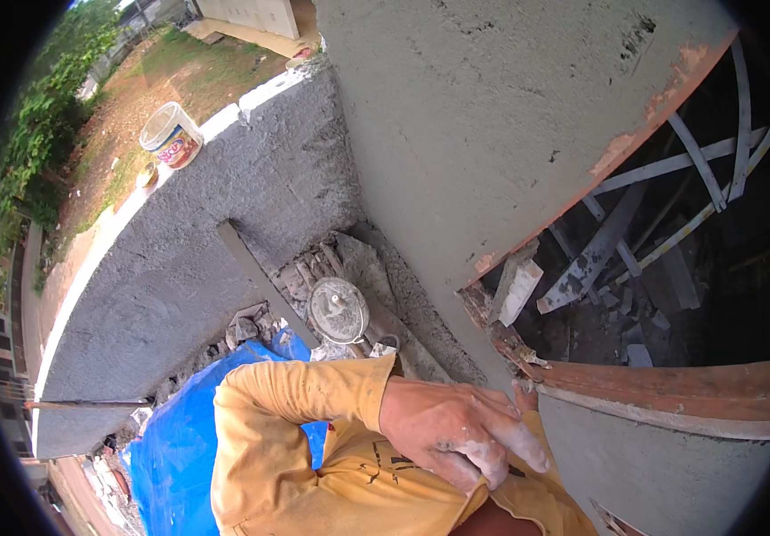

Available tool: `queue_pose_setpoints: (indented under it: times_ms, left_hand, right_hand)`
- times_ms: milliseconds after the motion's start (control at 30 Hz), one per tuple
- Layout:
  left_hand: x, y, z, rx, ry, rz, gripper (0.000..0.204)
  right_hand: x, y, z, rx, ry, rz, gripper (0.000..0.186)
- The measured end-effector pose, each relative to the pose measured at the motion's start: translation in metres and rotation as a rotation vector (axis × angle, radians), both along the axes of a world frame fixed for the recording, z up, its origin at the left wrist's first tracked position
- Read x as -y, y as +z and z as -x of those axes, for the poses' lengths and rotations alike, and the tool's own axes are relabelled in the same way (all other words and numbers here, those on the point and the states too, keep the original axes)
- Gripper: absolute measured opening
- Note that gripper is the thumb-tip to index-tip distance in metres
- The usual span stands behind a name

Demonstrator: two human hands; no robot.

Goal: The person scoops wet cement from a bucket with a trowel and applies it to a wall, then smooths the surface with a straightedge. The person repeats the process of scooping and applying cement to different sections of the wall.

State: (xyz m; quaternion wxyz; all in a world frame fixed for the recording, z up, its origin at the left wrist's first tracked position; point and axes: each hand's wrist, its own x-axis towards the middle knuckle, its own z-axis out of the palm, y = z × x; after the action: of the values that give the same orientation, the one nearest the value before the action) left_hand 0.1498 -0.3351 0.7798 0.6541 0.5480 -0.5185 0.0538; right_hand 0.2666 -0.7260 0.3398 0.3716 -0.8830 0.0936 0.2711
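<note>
My left hand (446,427), its fingers smeared with pale cement, reaches across my body at the lower middle. Its fingers are curled and pinch the edge of a yellow sleeve (528,500), with bare skin showing below the cloth. Just beyond the knuckles, a fingertip of my right hand (525,396) shows beside the window-like opening. The rest of that hand is hidden behind the left one. Farther ahead, a round metal pail (337,310) with a grey, cement-coated top and a wire handle stands on rubble by the wall.
A long straight board (264,281) leans against the rough grey low wall (215,214). On the wall's top stands a clear plastic tub (171,134). A blue tarp (179,447) covers the ground at left. At right, a wooden sill (671,393) borders a dark opening with metal strips.
</note>
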Motion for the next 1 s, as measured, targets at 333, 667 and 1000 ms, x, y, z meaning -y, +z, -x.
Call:
queue_pose_setpoints:
  times_ms: [333,667,1000]
  left_hand:
    - [0.134,0.008,0.000,-0.101,0.119,0.811,0.020]
    - [0.208,0.011,-0.013,-0.049,-0.061,1.328,0.037]
    - [0.100,-0.054,-0.009,-0.084,0.069,0.121,0.043]
  right_hand:
    - [0.080,0.029,0.014,-0.048,0.045,0.177,0.081]
    - [0.113,-0.014,0.053,-0.300,0.002,0.056,0.072]
    - [0.063,0.047,0.033,-0.341,-0.136,-0.163,0.081]
